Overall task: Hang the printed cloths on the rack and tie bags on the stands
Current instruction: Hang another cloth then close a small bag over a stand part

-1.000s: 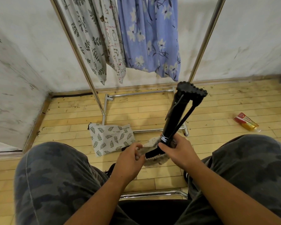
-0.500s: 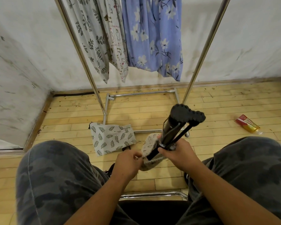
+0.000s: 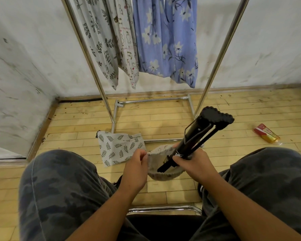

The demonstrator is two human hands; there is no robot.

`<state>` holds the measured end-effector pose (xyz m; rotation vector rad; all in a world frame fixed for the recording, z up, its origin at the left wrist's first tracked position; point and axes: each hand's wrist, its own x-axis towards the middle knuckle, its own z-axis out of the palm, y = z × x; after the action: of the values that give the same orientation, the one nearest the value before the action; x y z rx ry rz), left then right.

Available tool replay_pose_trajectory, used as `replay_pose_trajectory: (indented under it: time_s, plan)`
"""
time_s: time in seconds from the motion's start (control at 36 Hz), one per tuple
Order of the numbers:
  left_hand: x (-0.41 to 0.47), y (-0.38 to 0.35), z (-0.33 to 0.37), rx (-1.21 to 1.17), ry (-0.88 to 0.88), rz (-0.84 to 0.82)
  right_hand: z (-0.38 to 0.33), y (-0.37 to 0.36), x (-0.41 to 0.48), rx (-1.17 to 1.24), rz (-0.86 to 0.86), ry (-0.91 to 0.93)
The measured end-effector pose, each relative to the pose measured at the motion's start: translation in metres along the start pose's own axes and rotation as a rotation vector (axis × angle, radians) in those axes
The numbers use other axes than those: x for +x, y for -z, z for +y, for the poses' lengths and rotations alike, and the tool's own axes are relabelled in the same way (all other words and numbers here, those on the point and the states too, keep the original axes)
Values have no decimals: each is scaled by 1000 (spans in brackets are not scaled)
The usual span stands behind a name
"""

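Stand [image 3: 198, 136]: 1 in hand, black, legs folded together. It tilts up and away from the right grip [image 3: 195, 162], its blocky black end at the far top. Its lower end sits inside the open mouth of the bag [image 3: 157, 153].

Bags: 2 counted.
- Bag no. 1, beige, is held between the two grips, above the floor [image 3: 163, 122] and between the knees.
- Bag no. 2, the leaf-print bag [image 3: 120, 148], lies flat on the floor just beyond the left grip [image 3: 135, 169], apart from it.

Grips: 2.
- Left grip: thumb and fingers pinch the near-left rim of the beige bag.
- Right grip: fingers curled round the stand's shaft just above the bag mouth. They seem to catch the bag's right rim too, but I cannot tell for sure.

Rack [image 3: 92, 66]: 1, chrome, 2 slanted uprights, base bars on the floor. It stands well beyond both grips, against the wall.

Cloths on the rack: grey leaf-print cloth [image 3: 97, 40], 1; pale animal-print cloth [image 3: 127, 46], 1; blue floral cloth [image 3: 146, 40] hanging in two folds, and I cannot tell whether it is one piece or two.

Other things: 1 red-and-yellow packet [image 3: 266, 135] on the floor, well to the right of the right grip. 1 chrome chair bar [image 3: 163, 208] below the forearms.
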<state>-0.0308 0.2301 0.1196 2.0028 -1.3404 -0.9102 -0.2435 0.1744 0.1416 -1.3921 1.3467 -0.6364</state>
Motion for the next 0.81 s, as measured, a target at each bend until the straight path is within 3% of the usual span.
replay_pose_trajectory:
  time_s: [0.19, 0.36, 0.81]
  plan:
    - [-1, 2, 5, -110, 43, 25, -6, -1, -4, 43, -12, 0]
    - [1, 3, 3, -50, 24, -6, -4, -2, -1, 36, -25, 28]
    - [-3, 3, 12, -106, 47, -78, -10, -1, -4, 48, -207, 103]
